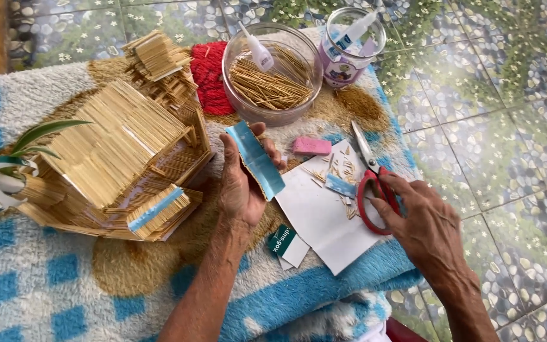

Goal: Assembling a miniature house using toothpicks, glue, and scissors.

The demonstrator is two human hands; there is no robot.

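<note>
Your left hand [242,183] pinched a blue strip [257,159] upright at frame centre, beside the stick house [121,158]; your right hand [422,221] closed its grip around red scissors [375,183] lying on white paper [318,215].

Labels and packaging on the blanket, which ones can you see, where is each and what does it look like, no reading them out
Jar label: purple and white band around the clear jar, top right of the blanket.
Glue bottle: small, clear, white nozzle, leaning in the glass bowl of sticks.
Green card: small tag with white print, near the white paper's corner.
Blue strip: shiny blue-faced card in the left hand.
</note>
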